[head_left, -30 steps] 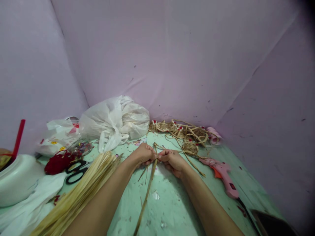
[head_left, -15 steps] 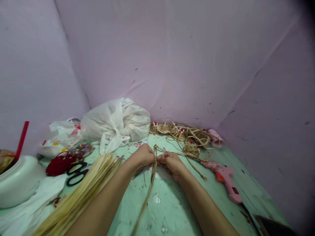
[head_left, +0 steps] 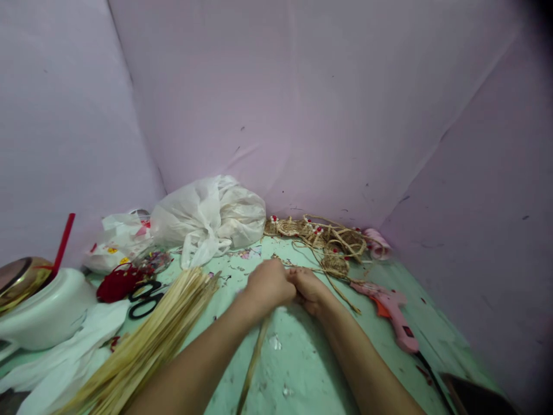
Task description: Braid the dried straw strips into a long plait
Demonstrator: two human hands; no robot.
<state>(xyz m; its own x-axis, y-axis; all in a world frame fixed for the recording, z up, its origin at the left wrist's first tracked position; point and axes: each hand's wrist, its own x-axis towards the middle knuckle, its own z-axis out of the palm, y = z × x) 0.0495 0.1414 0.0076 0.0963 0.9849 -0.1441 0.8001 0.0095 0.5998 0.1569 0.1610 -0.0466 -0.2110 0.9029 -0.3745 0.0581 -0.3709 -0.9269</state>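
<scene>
My left hand [head_left: 268, 283] and my right hand [head_left: 310, 288] meet knuckle to knuckle over the green table [head_left: 302, 357], both closed on a thin bunch of dried straw strands [head_left: 254, 360] that trails toward me between my forearms. A braided twine end runs from my hands toward a heap of woven twine pieces [head_left: 328, 239] with red beads at the back. My left hand covers the spot where the strands are gripped.
A thick straw bundle [head_left: 147, 346] lies at the left. Black scissors [head_left: 144, 300], a red yarn ball [head_left: 116, 284] and plastic bags [head_left: 207, 216] sit behind it. A white bowl [head_left: 41, 314] is far left. A pink glue gun [head_left: 391, 314] lies at the right. Pink cloth walls surround.
My left hand has shifted right and rolled over the grip point, hiding the upright braid end that showed between the hands before. The view has panned slightly left.
</scene>
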